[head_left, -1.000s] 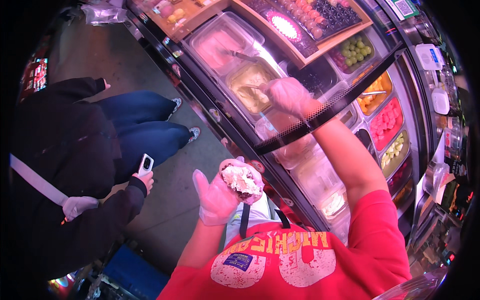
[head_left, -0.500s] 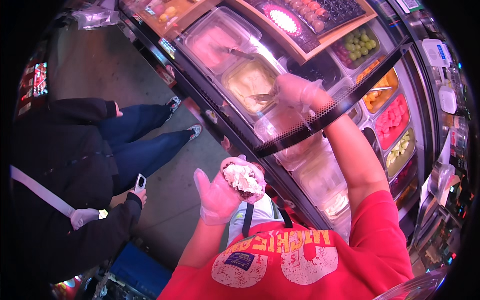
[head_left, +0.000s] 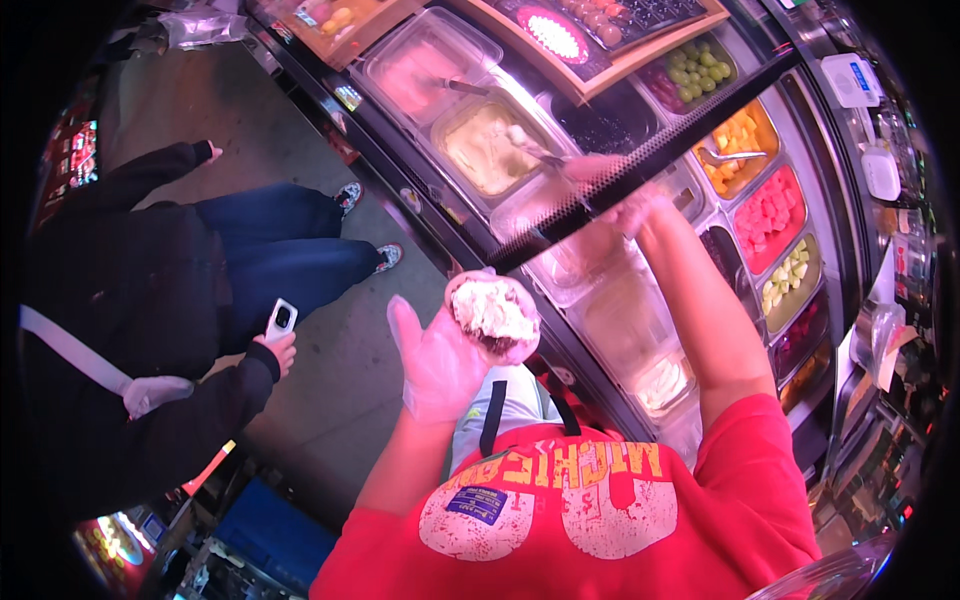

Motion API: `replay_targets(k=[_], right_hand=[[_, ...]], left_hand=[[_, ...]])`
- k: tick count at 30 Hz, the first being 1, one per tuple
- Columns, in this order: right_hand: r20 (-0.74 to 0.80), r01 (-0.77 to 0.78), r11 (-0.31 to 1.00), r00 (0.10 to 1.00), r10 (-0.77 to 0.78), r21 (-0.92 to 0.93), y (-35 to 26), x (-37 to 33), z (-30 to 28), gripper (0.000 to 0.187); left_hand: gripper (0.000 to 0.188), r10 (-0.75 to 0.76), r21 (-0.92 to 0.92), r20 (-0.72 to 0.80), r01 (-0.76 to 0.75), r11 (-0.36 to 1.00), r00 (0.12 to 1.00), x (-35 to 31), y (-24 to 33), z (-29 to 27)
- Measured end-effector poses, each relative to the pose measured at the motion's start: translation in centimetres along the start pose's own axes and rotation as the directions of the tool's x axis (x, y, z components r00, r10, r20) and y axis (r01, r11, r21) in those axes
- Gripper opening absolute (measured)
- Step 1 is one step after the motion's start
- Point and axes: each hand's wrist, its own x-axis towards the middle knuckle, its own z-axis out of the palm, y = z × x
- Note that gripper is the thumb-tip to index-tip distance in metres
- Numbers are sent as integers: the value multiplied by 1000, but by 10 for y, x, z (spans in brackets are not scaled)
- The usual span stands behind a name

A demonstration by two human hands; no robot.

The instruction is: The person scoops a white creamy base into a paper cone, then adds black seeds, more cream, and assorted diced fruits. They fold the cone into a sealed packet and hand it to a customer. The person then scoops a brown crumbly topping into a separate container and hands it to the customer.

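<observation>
My gloved left hand [head_left: 440,365] is palm up with the thumb spread. On its fingers rests a thin, pale round wrapper [head_left: 522,350], topped with white cream [head_left: 490,308] over a dark filling. My gloved right hand [head_left: 625,200] is partly hidden behind a black perforated bar [head_left: 580,210]. It grips a metal spoon or spatula [head_left: 540,153] whose end, carrying white cream, is over a tub of pale yellow cream [head_left: 475,155]. Beside that tub is a tub of pink cream [head_left: 415,80] with its own metal utensil.
Trays of grapes [head_left: 700,75], orange cubes [head_left: 735,150], pink cubes [head_left: 770,220] and pale green pieces [head_left: 790,275] line the counter. A wooden-framed display [head_left: 640,65] lies beyond the tubs. At left stands a person in dark clothes [head_left: 130,300] holding a phone [head_left: 282,318].
My right hand has drawn back toward me, lifting the utensil with cream on its end. My left hand has risen slightly toward the counter edge. The bystander's far hand has moved away from their leg.
</observation>
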Motion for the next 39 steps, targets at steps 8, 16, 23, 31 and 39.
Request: replay_targets(k=[8, 16, 23, 31, 39], right_hand=[[-376, -441, 887, 806, 457, 135, -83, -227, 47, 11], [-70, 16, 138, 802, -594, -990, -44, -343, 127, 57], [-1, -15, -19, 807, -591, -1000, -25, -384, 136, 80], [5, 4, -4, 866, -499, -1000, -70, -424, 121, 73], [285, 210, -192, 730, -621, -959, -101, -424, 90, 67]], left_hand=[[102, 59, -81, 94, -52, 995, 994, -13, -43, 39], [94, 33, 28, 165, -38, 999, 986, -17, -110, 74], [96, 48, 29, 155, -54, 998, 987, -31, -140, 100], [98, 47, 41, 260, -60, 997, 964, -49, -144, 99], [77, 0, 194, 318, -65, 979, 948, -64, -139, 118]])
